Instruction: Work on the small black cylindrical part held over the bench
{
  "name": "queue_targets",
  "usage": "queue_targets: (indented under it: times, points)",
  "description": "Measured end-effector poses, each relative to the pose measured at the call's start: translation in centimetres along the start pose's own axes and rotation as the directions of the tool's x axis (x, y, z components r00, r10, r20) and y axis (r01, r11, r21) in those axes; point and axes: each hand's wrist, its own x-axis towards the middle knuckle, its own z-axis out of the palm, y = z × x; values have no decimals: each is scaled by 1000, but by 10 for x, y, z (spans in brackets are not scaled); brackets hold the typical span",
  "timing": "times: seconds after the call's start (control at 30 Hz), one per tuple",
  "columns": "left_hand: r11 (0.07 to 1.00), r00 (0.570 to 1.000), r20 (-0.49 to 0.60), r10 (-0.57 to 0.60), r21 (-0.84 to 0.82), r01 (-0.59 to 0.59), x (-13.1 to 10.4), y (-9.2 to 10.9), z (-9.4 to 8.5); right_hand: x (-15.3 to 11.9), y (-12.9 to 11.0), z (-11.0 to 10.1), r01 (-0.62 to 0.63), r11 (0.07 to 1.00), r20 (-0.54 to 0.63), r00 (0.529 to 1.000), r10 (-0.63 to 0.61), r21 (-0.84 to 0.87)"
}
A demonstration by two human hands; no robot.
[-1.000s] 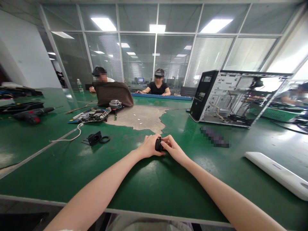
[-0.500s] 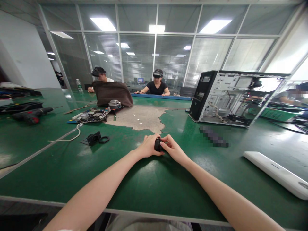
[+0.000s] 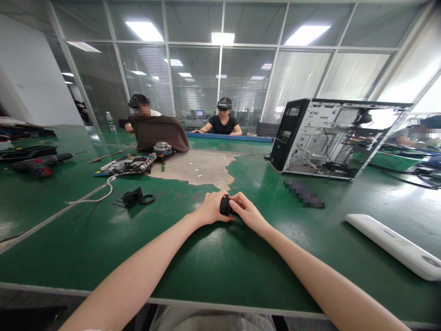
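Note:
A small black rounded part (image 3: 225, 206), whose exact kind I cannot make out, is held between both hands above the green table (image 3: 193, 271). My left hand (image 3: 211, 208) is closed around its left side, thumb below and fingers above. From the right, my right hand (image 3: 245, 207) pinches the part's near right edge with thumb and fingertips. Farther left on the table lie a black square housing with a round opening (image 3: 132, 198) and, beside it, a thin black ring (image 3: 148, 199).
An open computer case (image 3: 310, 138) stands at the right, behind a blurred dark object (image 3: 305, 193) and a long white device (image 3: 392, 243). Toward the left lie a circuit board (image 3: 126, 164), a cable (image 3: 99, 199) and a power drill (image 3: 41, 164). Two people (image 3: 223, 124) sit across the table.
The whole view has shifted slightly up and to the left. Both hands keep nearly the same grip on the black part.

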Motion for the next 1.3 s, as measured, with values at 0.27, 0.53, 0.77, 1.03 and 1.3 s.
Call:
queue_targets:
  times: [0.27,0.53,0.77,1.03,1.3]
  points:
    - [1000,1000,-1,16,-2,-16,0,1,0,3,5,0,-74,995,-54,996,70,-64]
    - [1000,1000,7,1,4,-1,0,1,0,-4,-8,-1,3,1000,37,999,-3,-4]
    - [1000,1000,3,-12,0,12,0,1,1,2,2,-1,-53,998,-34,998,51,-35]
    - [1000,1000,6,-3,-1,3,0,2,-1,-2,-4,-2,-17,1000,61,998,15,23]
    - [1000,1000,9,-15,-8,15,1,1,0,1,-3,0,-29,1000,-40,999,29,1]
